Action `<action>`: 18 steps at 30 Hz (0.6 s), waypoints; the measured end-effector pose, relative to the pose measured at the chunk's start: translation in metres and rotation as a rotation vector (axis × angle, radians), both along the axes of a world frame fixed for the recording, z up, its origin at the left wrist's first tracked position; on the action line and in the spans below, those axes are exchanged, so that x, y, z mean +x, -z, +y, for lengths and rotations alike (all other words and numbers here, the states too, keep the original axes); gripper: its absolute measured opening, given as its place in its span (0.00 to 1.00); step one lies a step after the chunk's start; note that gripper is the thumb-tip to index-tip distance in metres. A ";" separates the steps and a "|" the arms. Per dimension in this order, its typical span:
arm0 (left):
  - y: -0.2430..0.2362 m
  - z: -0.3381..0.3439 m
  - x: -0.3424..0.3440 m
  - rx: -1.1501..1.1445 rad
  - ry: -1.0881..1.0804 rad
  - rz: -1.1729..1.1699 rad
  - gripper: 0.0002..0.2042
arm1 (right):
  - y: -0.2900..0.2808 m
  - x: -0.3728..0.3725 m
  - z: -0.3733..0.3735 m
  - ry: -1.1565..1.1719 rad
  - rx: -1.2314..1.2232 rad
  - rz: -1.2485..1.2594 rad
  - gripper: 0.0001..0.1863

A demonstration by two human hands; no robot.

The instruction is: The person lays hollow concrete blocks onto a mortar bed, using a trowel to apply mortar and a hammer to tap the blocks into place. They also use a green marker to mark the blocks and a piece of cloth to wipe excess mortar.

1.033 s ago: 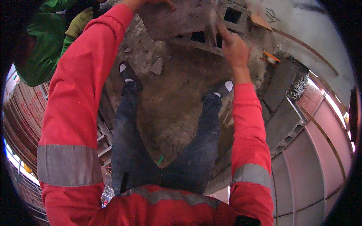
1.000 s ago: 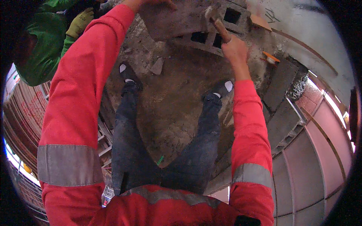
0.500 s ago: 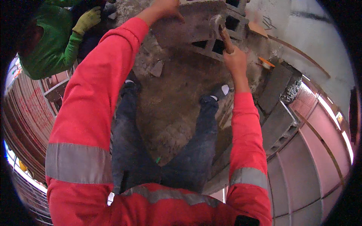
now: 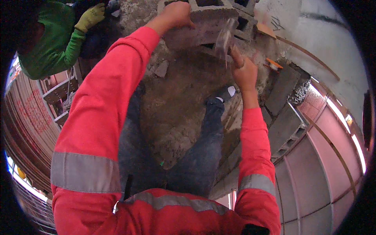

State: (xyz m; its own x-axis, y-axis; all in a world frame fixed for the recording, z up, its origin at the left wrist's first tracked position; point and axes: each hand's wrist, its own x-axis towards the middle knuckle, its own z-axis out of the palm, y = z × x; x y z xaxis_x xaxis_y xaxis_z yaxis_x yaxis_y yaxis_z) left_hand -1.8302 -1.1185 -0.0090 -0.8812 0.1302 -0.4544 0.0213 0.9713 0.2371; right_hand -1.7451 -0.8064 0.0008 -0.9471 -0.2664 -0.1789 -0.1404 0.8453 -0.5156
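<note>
Right hand (image 4: pixel 244 74), upper right of centre: closed round handle of hammer (image 4: pixel 236 57) (head blurred) | left hand (image 4: pixel 176 15), top centre: curled, gripping edge of hollow block (image 4: pixel 196 34), top centre | co-worker's gloved hand (image 4: pixel 90 18), upper left

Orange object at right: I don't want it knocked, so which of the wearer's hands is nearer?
Right. The right hand, gripping a hammer, is just left of the orange object in the picture; the left hand is farther up-left, on a hollow concrete block.
</note>
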 end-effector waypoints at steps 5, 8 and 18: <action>-0.007 0.010 -0.006 -0.009 -0.067 -0.073 0.27 | 0.027 -0.023 0.014 -0.048 0.068 0.038 0.13; -0.027 0.009 -0.006 0.060 -0.085 -0.039 0.27 | 0.048 -0.001 0.021 0.009 0.102 -0.089 0.12; 0.000 -0.011 -0.035 0.094 -0.184 -0.117 0.44 | 0.065 0.023 0.031 -0.076 0.041 -0.073 0.12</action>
State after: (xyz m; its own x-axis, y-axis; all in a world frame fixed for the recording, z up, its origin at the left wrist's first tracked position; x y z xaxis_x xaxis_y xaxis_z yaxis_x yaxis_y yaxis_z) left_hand -1.8648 -1.1294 -0.0086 -0.8360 0.0189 -0.5483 -0.1869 0.9298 0.3171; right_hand -1.7221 -0.7754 -0.0638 -0.9083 -0.3285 -0.2592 -0.1684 0.8540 -0.4922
